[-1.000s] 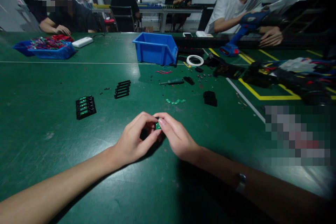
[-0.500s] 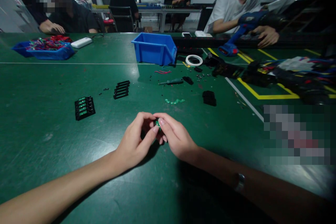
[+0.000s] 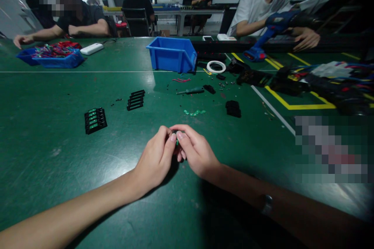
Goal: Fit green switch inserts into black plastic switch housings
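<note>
Workshop: green worktable (image 3: 52, 132), blue bin (image 3: 168, 58), screwdriver (image 3: 193, 91), cordless power tool (image 3: 267, 35); seated people (image 3: 137, 6) at far bench (image 3: 168, 9).

Desk (image 3: 43, 167), smooth, glossy green top; far bin (image 3: 171, 57), smooth blue plastic; left frames (image 3: 136, 100), black plastic; held piece (image 3: 177, 141), shiny green where visible; wristband (image 3: 267, 204), near right, polished metal.

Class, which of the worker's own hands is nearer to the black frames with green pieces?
Left. The left hand is to the right of the frames and closer to the camera; the right hand is farther right, beyond the left hand.
</note>
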The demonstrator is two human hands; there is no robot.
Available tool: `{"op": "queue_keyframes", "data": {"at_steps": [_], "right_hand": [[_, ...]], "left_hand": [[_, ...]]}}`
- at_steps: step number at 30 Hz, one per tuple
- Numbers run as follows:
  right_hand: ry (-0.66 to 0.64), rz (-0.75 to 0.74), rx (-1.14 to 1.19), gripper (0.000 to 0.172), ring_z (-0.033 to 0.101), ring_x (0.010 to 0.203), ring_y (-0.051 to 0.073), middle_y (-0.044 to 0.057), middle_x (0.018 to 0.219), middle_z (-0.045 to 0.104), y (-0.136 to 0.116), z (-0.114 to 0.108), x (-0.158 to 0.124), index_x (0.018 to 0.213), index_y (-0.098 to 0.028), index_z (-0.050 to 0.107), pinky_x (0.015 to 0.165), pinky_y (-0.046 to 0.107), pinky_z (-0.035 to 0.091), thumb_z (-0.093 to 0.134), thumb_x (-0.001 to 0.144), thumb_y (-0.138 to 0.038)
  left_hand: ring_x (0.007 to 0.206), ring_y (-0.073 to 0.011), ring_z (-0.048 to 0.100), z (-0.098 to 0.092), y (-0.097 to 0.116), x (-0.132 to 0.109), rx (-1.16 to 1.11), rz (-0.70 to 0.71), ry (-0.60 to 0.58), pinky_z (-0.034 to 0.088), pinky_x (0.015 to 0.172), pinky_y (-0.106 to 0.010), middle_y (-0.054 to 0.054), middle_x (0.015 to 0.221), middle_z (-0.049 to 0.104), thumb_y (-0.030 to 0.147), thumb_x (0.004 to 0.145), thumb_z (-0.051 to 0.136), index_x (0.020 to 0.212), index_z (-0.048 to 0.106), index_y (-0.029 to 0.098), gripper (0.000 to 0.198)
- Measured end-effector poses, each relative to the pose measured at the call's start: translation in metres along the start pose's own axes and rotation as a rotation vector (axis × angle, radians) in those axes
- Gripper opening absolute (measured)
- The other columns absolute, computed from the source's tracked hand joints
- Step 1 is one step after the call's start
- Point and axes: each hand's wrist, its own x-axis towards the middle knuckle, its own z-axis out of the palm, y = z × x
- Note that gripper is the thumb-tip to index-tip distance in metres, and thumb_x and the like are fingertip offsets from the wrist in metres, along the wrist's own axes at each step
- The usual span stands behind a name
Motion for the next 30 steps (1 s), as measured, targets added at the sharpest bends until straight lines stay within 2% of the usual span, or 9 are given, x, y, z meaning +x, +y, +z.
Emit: {"op": "queue_keyframes", "data": {"at_steps": [5,11,22,30], "right_hand": [[0.002,-0.009,0.034,0.031,0.061,0.053,0.013,-0.003,0.064,0.061,0.001,0.001,0.000,0.125,-0.020,0.059,0.053,0.023,0.048,0.042,0.107,-0.039],[-0.020,0.000,0.050,0.034,0.062,0.055,0.013,0.000,0.072,0.066,0.000,0.001,0.000,0.128,-0.020,0.060,0.053,0.024,0.050,0.041,0.107,-0.040],[0.030,0.006,-0.012,0.038,0.063,0.061,0.015,0.002,0.074,0.065,0.001,0.003,0.003,0.130,-0.019,0.063,0.057,0.026,0.053,0.040,0.107,-0.039],[0.053,-0.001,-0.047,0.040,0.061,0.059,0.014,0.002,0.070,0.063,0.002,0.002,0.005,0.130,-0.016,0.065,0.057,0.025,0.052,0.041,0.107,-0.039]], "left_hand": [[0.066,-0.0140,0.057,0.003,-0.002,0.001,-0.064,0.012,-0.016,0.042,0.069,-0.029,0.003,0.071,0.061,0.036,0.110,0.031,0.093,0.045,0.021,0.026],[0.065,-0.0146,0.059,0.004,-0.003,0.001,-0.095,0.007,-0.007,0.045,0.069,-0.030,0.003,0.070,0.060,0.037,0.110,0.030,0.091,0.043,0.021,0.028],[0.068,-0.0140,0.054,0.003,-0.009,0.007,0.012,0.017,0.017,0.039,0.066,-0.029,0.002,0.076,0.057,0.035,0.110,0.031,0.090,0.045,0.021,0.028],[0.069,-0.0155,0.054,0.004,-0.010,0.008,0.055,0.005,0.000,0.040,0.070,-0.032,0.000,0.079,0.058,0.035,0.110,0.029,0.093,0.045,0.021,0.027]]}}
